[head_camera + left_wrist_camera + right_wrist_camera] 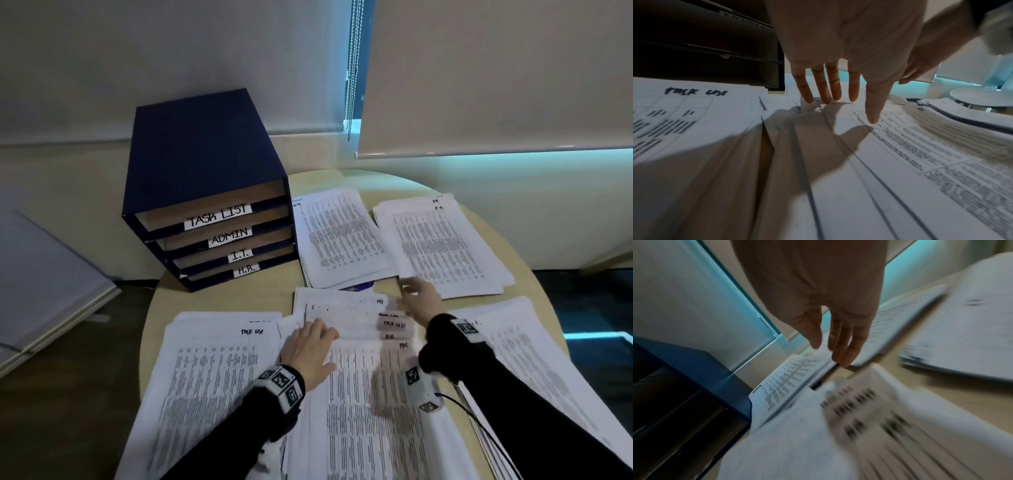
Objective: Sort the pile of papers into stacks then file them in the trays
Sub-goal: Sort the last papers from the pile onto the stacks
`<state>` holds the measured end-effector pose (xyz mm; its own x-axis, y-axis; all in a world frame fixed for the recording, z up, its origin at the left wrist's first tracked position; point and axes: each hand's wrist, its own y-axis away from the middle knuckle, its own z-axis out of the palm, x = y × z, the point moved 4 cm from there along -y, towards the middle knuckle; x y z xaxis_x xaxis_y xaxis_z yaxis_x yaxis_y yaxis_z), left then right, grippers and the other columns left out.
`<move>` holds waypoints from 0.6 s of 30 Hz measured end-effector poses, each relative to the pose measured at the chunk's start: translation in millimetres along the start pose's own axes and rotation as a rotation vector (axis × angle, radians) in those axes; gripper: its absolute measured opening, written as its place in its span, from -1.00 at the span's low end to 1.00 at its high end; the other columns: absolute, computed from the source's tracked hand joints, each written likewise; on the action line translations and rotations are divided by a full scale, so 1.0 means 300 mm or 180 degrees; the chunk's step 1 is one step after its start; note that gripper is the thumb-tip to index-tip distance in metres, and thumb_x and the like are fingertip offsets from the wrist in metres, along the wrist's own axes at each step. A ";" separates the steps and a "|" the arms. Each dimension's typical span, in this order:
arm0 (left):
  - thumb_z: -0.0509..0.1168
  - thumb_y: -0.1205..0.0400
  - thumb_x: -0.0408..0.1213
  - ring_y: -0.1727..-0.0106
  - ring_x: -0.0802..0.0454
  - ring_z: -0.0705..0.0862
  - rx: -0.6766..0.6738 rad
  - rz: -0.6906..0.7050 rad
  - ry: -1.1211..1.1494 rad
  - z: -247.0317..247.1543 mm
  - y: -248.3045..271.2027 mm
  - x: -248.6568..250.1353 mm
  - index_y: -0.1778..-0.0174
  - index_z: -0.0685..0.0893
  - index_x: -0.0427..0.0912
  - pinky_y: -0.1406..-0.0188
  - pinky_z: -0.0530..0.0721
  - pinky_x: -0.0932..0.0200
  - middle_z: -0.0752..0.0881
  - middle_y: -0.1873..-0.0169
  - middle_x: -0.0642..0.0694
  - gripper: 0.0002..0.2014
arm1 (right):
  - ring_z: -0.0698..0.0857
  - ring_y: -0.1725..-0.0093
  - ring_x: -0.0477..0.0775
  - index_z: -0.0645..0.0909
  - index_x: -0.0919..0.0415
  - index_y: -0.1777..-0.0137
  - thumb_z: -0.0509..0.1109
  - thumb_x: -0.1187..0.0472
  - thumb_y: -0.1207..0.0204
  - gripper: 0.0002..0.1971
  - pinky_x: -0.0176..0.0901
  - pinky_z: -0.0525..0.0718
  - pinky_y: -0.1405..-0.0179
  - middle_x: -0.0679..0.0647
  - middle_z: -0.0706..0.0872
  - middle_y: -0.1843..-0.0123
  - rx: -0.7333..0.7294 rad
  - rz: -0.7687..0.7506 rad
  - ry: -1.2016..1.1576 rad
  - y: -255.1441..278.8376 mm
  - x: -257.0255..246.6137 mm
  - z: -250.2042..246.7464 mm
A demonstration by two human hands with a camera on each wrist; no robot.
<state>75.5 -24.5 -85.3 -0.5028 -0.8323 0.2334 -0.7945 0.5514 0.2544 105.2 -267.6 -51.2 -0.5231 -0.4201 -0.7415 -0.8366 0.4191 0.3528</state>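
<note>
A loose pile of printed papers (356, 373) covers the middle of the round table (346, 178). My left hand (310, 346) lies flat on it with straight fingers (825, 91) pressing the sheets. My right hand (416, 296) hovers open over the pile's far edge, fingers (840, 350) straight, holding nothing. Sorted stacks lie around: one marked TASK LIST (212, 377) at near left, two at the back (337, 236) (442, 243), one at the right (534, 359). The dark blue tray unit (205, 192) stands at back left with shelves labelled TASK LIST, ADMIN, I.T. and H.R.
A wall and roller blinds (496, 75) stand behind the table. A bead chain (352, 68) hangs in the gap. White panels (44, 281) lean on the floor at left. A black cable (479, 425) runs from my right wrist over the papers.
</note>
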 end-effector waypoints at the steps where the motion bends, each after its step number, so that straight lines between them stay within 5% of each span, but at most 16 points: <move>1: 0.33 -0.60 0.00 -0.28 -0.05 0.39 -0.0064 -0.0006 -0.0067 0.008 -0.006 0.003 -0.40 0.34 0.04 -0.31 0.45 -0.06 0.37 -0.26 -0.03 -0.52 | 0.67 0.12 0.12 0.59 0.26 -0.23 0.20 0.47 -0.58 -0.70 -0.09 0.64 0.20 0.21 0.68 -0.15 -0.0015 0.0170 -0.0048 0.063 0.050 -0.003; 4: 0.36 -0.57 0.01 -0.29 -0.03 0.40 -0.0087 -0.0018 -0.0105 0.023 -0.010 0.004 -0.38 0.34 0.04 -0.33 0.42 -0.03 0.40 -0.28 -0.01 -0.49 | 0.66 0.12 0.12 0.58 0.18 -0.05 0.25 0.36 -0.60 -0.86 -0.09 0.63 0.08 0.21 0.73 -0.06 0.0041 0.0501 0.0034 0.218 0.209 0.011; 8: 0.40 -0.54 -0.01 -0.28 0.00 0.41 0.0087 0.0063 -0.0032 0.013 -0.004 0.013 -0.36 0.33 0.02 -0.32 0.42 0.02 0.42 -0.27 0.04 -0.46 | 0.68 0.17 0.11 0.54 0.15 -0.14 0.21 0.33 -0.57 -0.81 -0.18 0.60 0.19 0.14 0.71 0.04 -0.0086 0.0556 0.0142 0.357 0.312 0.056; 12: 0.29 -0.65 -0.14 -0.23 -0.03 0.45 0.0305 0.0115 -0.0311 -0.003 0.025 0.036 -0.31 0.38 -0.04 -0.27 0.40 0.11 0.47 -0.24 -0.01 -0.65 | 0.67 0.14 0.06 0.56 0.15 -0.14 0.25 0.37 -0.50 -0.75 -0.23 0.56 0.20 0.16 0.65 -0.06 -0.0037 0.0432 0.0453 0.395 0.349 0.090; 15: 0.22 -0.70 -0.16 -0.23 -0.04 0.49 0.0339 0.0053 -0.0389 -0.002 0.053 0.036 -0.34 0.41 -0.08 -0.20 0.42 0.12 0.50 -0.24 -0.03 -0.70 | 0.68 0.15 0.10 0.54 0.11 -0.06 0.25 0.42 -0.44 -0.73 -0.07 0.70 0.08 0.21 0.65 -0.06 -0.0009 0.0495 0.0334 0.401 0.379 0.111; 18: 0.25 -0.69 -0.14 -0.21 -0.05 0.50 0.0173 -0.0025 -0.0101 0.006 0.064 0.031 -0.28 0.45 -0.09 -0.13 0.52 0.09 0.49 -0.22 -0.05 -0.72 | 0.63 0.23 0.11 0.53 0.11 -0.03 0.23 0.44 -0.40 -0.72 -0.15 0.61 0.21 0.25 0.65 -0.04 -0.0015 0.0487 0.0306 0.399 0.389 0.118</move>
<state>54.9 -21.8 -79.9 -0.5063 -0.8385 0.2015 -0.8154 0.5415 0.2047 -50.3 -237.9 -115.6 -0.6574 -0.4268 -0.6210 -0.7467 0.4804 0.4602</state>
